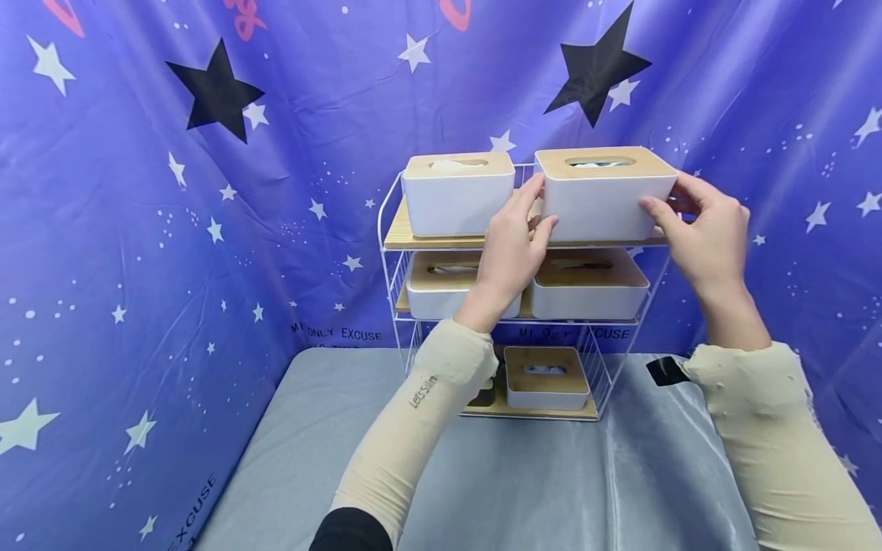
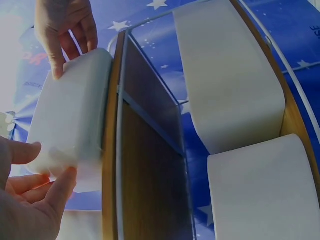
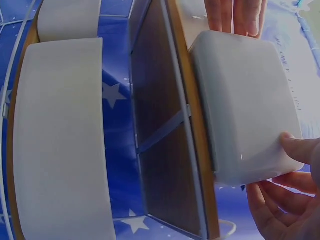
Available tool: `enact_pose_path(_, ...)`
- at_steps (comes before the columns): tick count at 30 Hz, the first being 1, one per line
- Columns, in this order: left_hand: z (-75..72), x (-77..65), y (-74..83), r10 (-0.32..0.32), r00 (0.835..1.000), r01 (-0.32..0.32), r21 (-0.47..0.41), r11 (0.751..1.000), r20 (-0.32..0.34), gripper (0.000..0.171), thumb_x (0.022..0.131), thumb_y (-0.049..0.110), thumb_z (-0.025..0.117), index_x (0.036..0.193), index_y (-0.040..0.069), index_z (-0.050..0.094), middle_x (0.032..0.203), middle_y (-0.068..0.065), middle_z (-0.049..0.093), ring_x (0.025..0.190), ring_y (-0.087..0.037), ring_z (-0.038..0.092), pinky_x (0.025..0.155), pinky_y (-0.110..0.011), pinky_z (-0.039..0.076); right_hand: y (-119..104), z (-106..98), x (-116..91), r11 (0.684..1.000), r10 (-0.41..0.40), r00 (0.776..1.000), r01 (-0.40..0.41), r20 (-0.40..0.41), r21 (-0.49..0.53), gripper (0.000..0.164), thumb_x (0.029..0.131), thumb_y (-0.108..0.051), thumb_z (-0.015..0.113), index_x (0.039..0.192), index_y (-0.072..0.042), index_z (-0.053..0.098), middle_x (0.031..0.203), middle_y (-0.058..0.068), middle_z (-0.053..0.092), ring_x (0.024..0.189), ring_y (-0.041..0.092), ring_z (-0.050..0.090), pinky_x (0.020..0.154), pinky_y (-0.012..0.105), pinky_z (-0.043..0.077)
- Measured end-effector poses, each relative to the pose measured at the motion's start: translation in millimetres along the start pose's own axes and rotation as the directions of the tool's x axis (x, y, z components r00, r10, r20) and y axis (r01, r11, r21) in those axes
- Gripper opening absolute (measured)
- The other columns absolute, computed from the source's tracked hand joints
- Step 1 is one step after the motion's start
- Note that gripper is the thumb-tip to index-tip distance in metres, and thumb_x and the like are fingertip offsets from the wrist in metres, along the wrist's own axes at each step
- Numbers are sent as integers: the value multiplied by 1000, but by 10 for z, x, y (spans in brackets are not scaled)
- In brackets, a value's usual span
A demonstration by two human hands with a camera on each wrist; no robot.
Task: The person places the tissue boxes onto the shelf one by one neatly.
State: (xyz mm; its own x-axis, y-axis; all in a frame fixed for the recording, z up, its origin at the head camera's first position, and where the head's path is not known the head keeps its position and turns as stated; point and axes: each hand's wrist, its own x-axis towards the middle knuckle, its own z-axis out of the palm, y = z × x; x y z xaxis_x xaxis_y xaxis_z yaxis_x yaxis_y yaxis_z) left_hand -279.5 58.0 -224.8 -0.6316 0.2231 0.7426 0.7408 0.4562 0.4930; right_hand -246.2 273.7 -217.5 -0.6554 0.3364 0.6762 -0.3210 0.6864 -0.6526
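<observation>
A white tissue box (image 1: 599, 207) with a wooden lid sits on the right of the rack's top shelf. My right hand (image 1: 713, 237) grips its right end, the thumb on the white front and the fingers bent around the side. At the box's left end is my left hand (image 1: 513, 245), its fingers fairly straight along that side, as the right wrist view also shows. Another white tissue box (image 1: 458, 203) with a wooden lid stands just left of this hand, tissue showing in its slot.
The white wire rack (image 1: 387, 260) has wooden shelves. Two tissue boxes, a left one (image 1: 427, 298) and a right one (image 1: 589, 298), fill the middle shelf. Below are a smaller box (image 1: 547, 399) and a dark object (image 1: 485, 396). Grey cloth (image 1: 331, 451) covers the table; a starry curtain (image 1: 331, 115) hangs behind.
</observation>
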Motion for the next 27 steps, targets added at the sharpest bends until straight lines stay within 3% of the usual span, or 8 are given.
enact_pose_path(6,14,30,-53,-11,1000,10,47,999,21,52,97,6,61,146,1,46,144,-11,57,129,-18,58,99,-15,52,10,57,40,1000,1,1000,-1,19,-20,44,91,-36,72,131,-18,67,122,16,71,79,-20,52,67,-4,44)
enact_pose_path(9,21,46,-61,-28,999,25,54,998,46,54,98,6,60,149,0,42,150,-12,51,135,-18,53,104,-15,48,7,79,60,999,3,999,-1,34,-50,45,93,-38,69,133,-18,66,124,16,70,80,-22,50,71,-3,45)
enact_pose_path(14,37,91,-38,-72,989,56,122,991,131,60,101,10,55,154,0,30,161,-13,35,150,-21,34,122,-18,25,11,118,84,996,23,999,-18,47,-89,47,95,-40,65,137,-19,62,127,14,69,94,-11,62,76,1,44)
enact_pose_path(16,41,112,-22,-99,979,70,167,983,175,63,102,13,53,156,0,24,164,-13,28,153,-21,26,125,-18,14,11,132,94,995,32,998,-27,49,-96,47,96,-39,64,138,-19,61,128,13,69,101,-3,66,78,4,44)
enact_pose_path(20,40,138,12,-137,962,90,202,975,236,69,104,16,50,159,0,12,168,-12,16,156,-19,15,125,-17,3,1,142,111,993,50,997,-44,51,-108,49,96,-40,64,140,-20,59,130,11,68,112,9,68,91,12,50)
enact_pose_path(24,-10,111,31,-97,968,60,164,985,231,74,103,16,52,159,2,5,169,-10,9,156,-16,11,124,-14,-1,7,110,104,992,58,997,-52,49,-115,52,95,-43,64,141,-22,57,134,8,66,117,16,68,89,10,52)
enact_pose_path(27,-98,62,37,-49,976,22,124,992,213,77,102,17,55,160,5,6,169,-7,10,156,-12,11,123,-11,0,44,55,74,993,41,999,-37,30,-115,52,93,-42,67,141,-21,58,132,8,67,111,5,68,78,0,47)
